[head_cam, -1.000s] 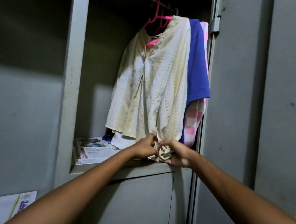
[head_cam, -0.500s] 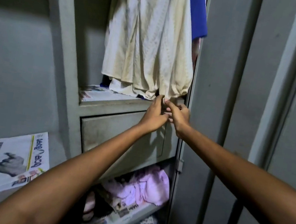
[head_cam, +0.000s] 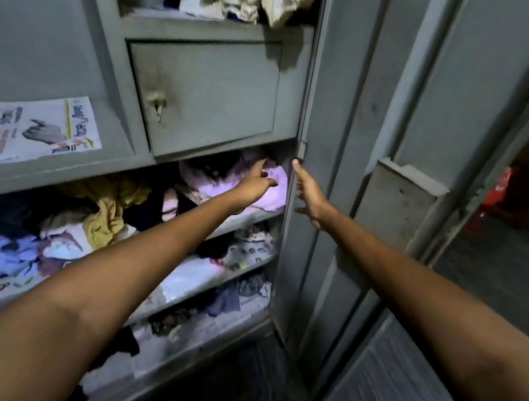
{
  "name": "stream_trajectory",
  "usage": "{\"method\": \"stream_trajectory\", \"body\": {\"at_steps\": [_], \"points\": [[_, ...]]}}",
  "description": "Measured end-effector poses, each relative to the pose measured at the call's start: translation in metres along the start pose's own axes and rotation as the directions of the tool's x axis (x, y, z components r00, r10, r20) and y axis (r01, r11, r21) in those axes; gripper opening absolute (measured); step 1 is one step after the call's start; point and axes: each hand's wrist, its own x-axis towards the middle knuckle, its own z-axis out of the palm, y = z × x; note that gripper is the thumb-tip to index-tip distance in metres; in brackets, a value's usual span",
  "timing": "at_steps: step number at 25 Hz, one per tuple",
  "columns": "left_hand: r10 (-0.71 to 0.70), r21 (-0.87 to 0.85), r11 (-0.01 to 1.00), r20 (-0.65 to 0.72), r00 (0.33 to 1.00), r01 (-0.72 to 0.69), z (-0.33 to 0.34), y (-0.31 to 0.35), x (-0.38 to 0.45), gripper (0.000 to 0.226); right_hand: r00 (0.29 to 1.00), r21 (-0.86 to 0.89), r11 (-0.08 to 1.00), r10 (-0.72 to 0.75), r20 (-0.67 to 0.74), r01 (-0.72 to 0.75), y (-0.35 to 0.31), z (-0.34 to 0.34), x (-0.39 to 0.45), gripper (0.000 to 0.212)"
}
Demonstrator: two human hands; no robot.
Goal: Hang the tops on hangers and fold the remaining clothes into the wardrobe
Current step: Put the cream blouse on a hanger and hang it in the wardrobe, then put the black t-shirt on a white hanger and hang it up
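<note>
My left hand (head_cam: 255, 185) reaches open-fingered onto the pink garment (head_cam: 269, 194), centre frame; right hand (head_cam: 309, 195) is open beside the door edge (head_cam: 298, 157). I risk dragging neighbouring clothes (head_cam: 109, 210) out.

Single head view, looking down, close to wardrobe shelves (head_cam: 239, 220)

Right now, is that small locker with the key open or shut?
Shut. The locker door sits flush in its frame with no gap showing, and the key is in its lock. Neither hand touches it.
</note>
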Motion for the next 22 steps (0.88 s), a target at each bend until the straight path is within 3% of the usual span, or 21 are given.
{"method": "stream_trajectory", "body": {"at_steps": [3,6,10,13,17,22], "points": [[-0.114,-0.015,0.993,0.053,0.992,0.115,0.037,-0.027,-0.054,0.053,0.993,0.003,0.993,0.118,0.002,-0.118,0.054,-0.025,-0.034,0.048],[-0.16,-0.047,0.985,0.09,0.983,0.164,0.072,-0.054,-0.102,0.041,0.97,-0.018,0.97,0.243,0.025,-0.243,0.105,-0.046,-0.069,0.026],[-0.35,-0.054,0.933,0.094,0.932,0.356,0.118,-0.097,-0.155,0.02,0.923,-0.057,0.923,0.383,0.026,-0.381,0.165,-0.07,-0.114,0.032],[-0.434,0.041,0.9,0.187,0.882,0.434,0.161,-0.113,-0.19,0.005,0.889,-0.051,0.889,0.457,0.007,-0.456,0.212,-0.098,-0.151,0.038],[-0.459,0.121,0.888,0.284,0.842,0.444,0.223,-0.109,-0.21,0.024,0.858,0.082,0.859,0.51,-0.06,-0.505,0.245,-0.149,-0.196,0.037],[-0.429,0.204,0.903,0.423,0.798,0.377,0.314,-0.074,-0.229,0.028,0.831,0.189,0.862,0.504,-0.236,-0.47,0.255,-0.237,-0.253,0.037]]}}
